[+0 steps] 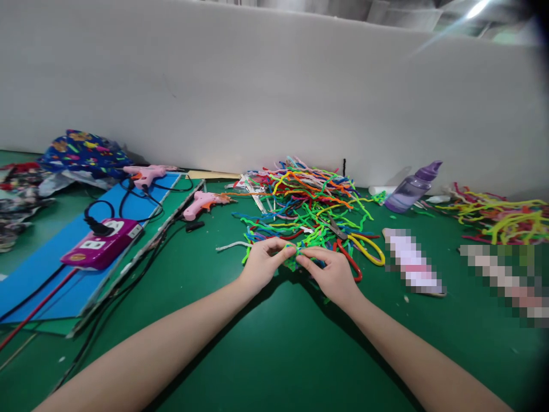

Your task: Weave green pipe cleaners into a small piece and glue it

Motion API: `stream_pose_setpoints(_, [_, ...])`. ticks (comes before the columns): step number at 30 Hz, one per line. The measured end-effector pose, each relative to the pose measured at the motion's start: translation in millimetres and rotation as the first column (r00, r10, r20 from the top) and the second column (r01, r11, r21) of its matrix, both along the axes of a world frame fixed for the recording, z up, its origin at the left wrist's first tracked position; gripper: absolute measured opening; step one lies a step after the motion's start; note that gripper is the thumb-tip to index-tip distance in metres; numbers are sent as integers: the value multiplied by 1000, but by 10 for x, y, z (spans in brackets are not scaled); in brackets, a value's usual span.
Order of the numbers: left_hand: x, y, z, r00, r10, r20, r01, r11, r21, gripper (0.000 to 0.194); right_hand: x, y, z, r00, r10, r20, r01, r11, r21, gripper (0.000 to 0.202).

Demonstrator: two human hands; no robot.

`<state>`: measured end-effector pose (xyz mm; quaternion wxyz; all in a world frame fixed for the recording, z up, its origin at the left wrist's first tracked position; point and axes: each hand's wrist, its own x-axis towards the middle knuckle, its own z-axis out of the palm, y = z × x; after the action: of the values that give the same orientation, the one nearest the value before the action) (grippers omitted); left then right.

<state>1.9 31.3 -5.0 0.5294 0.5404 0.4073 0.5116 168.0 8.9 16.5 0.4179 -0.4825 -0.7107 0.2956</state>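
My left hand (262, 264) and my right hand (332, 276) meet over the middle of the table, fingertips almost touching. Both are closed in a pinch on a small green pipe-cleaner piece (291, 262); its full shape is hidden behind the fingers. Just beyond them spreads a tangled heap of colourful pipe cleaners (315, 191). Pliers (337, 229) with one red and one yellow handle lie on the near right side of the heap, close to my right hand. A pale pipe cleaner (234, 246) sticks out to the left of my left hand.
Two pink glue guns (199, 205) and a purple power strip (100, 246) with cables lie to the left, partly on a blue board (51, 289). A purple bottle (410, 187), a blurred flat object (414, 263) and more pipe cleaners (510, 214) are on the right. A white partition (274, 86) stands behind.
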Motion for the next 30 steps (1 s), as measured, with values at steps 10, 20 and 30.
stream_pose_setpoints(10, [29, -176, 61, 937, 333, 102, -316, 936, -158, 29, -82, -83, -7, 988, -12, -156, -4, 995, -104, 46])
stream_pose_setpoints(20, [-63, -678, 45, 913, 375, 159, -305, 889, -343, 29, -210, -251, -77, 925, 129, 356, -181, 977, 115, 54])
stream_pose_setpoints(30, [-244, -733, 150, 978, 197, 64, -167, 932, -323, 36, -342, -124, -93, 931, 249, 266, -274, 960, 60, 24])
